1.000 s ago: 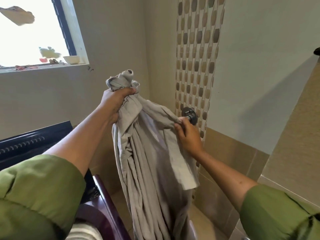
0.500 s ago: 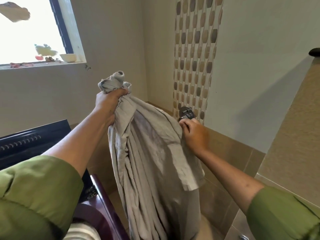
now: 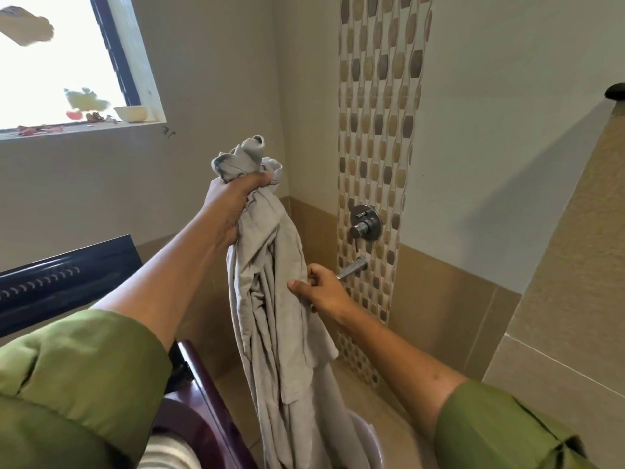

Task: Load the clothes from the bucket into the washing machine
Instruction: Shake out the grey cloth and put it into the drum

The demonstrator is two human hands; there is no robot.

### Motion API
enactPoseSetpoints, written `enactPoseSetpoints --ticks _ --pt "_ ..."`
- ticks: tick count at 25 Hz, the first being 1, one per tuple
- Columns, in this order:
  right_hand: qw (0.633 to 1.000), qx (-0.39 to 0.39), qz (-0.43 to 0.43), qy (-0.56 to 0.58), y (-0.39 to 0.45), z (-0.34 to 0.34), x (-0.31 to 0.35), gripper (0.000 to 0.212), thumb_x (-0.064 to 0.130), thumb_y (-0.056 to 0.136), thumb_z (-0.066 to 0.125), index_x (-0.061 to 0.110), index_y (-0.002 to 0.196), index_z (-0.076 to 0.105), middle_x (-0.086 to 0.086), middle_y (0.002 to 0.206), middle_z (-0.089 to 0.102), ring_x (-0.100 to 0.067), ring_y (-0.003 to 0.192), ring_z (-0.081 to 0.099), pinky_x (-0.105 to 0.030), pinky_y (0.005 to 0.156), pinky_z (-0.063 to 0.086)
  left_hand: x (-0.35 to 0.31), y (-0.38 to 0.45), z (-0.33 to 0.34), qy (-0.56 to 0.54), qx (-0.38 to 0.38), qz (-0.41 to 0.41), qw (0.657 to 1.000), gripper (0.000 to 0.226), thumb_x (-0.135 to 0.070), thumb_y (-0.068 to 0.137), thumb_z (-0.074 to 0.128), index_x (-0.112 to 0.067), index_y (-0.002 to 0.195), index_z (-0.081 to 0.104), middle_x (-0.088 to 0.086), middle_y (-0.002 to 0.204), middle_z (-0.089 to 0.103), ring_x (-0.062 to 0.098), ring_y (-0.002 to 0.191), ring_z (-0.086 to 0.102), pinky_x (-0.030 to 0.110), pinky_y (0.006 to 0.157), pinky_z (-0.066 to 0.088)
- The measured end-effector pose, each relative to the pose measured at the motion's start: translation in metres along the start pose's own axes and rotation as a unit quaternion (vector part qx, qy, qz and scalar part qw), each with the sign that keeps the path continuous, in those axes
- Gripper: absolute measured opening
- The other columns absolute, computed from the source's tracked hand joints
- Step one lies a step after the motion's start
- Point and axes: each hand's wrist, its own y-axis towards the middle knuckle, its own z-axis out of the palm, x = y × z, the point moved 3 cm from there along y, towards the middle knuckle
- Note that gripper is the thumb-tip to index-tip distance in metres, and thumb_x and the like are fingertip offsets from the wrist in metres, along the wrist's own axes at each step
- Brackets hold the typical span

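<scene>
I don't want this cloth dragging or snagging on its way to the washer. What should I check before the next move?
1. Left hand gripping the top of the grey cloth: ok.
2. Right hand pinching the cloth midway: ok.
3. Cloth's lower end lifted clear of the bucket: not ok, it hangs into it.
4. Cloth clear of the wall tap: cannot tell, the hand is in front.
5. Washing machine opening free: cannot tell, mostly out of view.
</scene>
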Motion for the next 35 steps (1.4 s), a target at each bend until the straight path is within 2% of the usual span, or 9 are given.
enactPoseSetpoints --ticks 6,8,12,15,17,19,26,31,35 --pt "0.969 0.197 0.116 -0.09 0.004 -0.026 0.006 0.02 0.028 0.092 0.059 0.017 0.074 0.057 0.001 0.074 0.055 -0.013 0.066 0.053 -0.036 0.071 0.05 0.001 0.003 -0.023 0.028 -0.027 -0.004 0.999 0.036 -0.015 0.073 0.079 -0.007 0.107 0.071 0.008 0.088 0.073 0.018 0.072 0.072 0.03 0.067 0.057" --pt "0.983 0.097 0.095 -0.127 0.018 -0.063 0.028 0.018 0.025 0.098 0.05 0.011 0.093 0.061 -0.006 0.09 0.061 -0.022 0.08 0.061 -0.039 0.077 0.055 0.001 0.005 -0.036 0.052 -0.019 -0.015 0.998 0.034 -0.013 0.074 0.078 -0.008 0.107 0.071 0.01 0.095 0.074 0.018 0.076 0.072 0.03 0.069 0.058" --pt "0.931 -0.249 -0.076 -0.257 0.032 -0.141 0.1 0.035 0.031 0.096 0.056 0.015 0.065 0.055 0.0 0.063 0.054 -0.021 0.069 0.053 -0.027 0.055 0.036 0.009 0.007 -0.062 0.071 -0.049 -0.022 0.996 0.037 -0.011 0.075 0.078 -0.006 0.111 0.069 0.014 0.109 0.072 0.022 0.087 0.071 0.034 0.078 0.059" --pt "0.95 -0.294 -0.108 -0.017 0.045 -0.119 0.143 0.031 0.032 0.089 0.066 0.016 0.064 0.061 -0.001 0.063 0.058 -0.015 0.061 0.053 -0.03 0.056 0.043 0.013 0.002 -0.047 -0.041 -0.003 0.001 0.999 0.039 -0.009 0.078 0.075 0.001 0.115 0.064 0.02 0.11 0.07 0.026 0.09 0.071 0.038 0.08 0.059" --pt "0.964 -0.183 -0.108 0.158 0.052 -0.065 0.166 0.018 0.024 0.088 0.068 0.011 0.077 0.069 -0.009 0.077 0.067 -0.022 0.073 0.063 -0.038 0.068 0.056 0.015 -0.008 -0.013 -0.095 0.093 0.017 0.991 0.026 -0.007 0.08 0.069 -0.003 0.105 0.063 0.011 0.093 0.074 0.019 0.081 0.072 0.03 0.074 0.058" --pt "0.98 -0.099 -0.146 0.096 0.053 -0.017 0.183 0.021 0.025 0.092 0.064 0.009 0.079 0.069 -0.011 0.079 0.068 -0.022 0.075 0.064 -0.036 0.073 0.055 0.021 -0.017 0.016 -0.081 0.136 0.01 0.987 0.013 -0.001 0.086 0.061 -0.007 0.098 0.062 0.003 0.079 0.074 0.014 0.073 0.072 0.026 0.069 0.058" --pt "0.987 0.112 -0.116 -0.01 0.051 -0.022 0.15 0.055 0.04 0.085 0.069 0.009 0.127 0.052 -0.01 0.114 0.066 -0.025 0.102 0.067 -0.039 0.09 0.054 0.019 -0.01 0.005 -0.031 0.022 0.007 0.999 0.017 0.004 0.069 0.068 -0.005 0.083 0.07 0.013 0.079 0.07 0.027 0.075 0.07 0.043 0.079 0.059" --pt "0.912 0.3 0.072 -0.271 0.031 -0.051 0.1 0.023 0.015 0.087 0.067 0.013 0.109 0.061 -0.011 0.099 0.068 -0.017 0.06 0.057 -0.028 0.052 0.045 0.011 -0.003 -0.02 0.015 -0.038 -0.011 0.999 0.024 -0.009 0.059 0.073 -0.012 0.083 0.07 0.013 0.086 0.071 0.032 0.086 0.071 0.054 0.085 0.057" --pt "0.98 -0.006 -0.003 -0.198 0.046 -0.089 0.122 0.008 0.011 0.094 0.057 0.016 0.092 0.063 -0.012 0.09 0.065 -0.019 0.067 0.057 -0.025 0.054 0.044 0.013 -0.012 -0.029 -0.003 -0.073 -0.016 0.997 0.029 -0.008 0.066 0.08 -0.01 0.093 0.071 0.014 0.093 0.072 0.03 0.088 0.071 0.053 0.087 0.056"
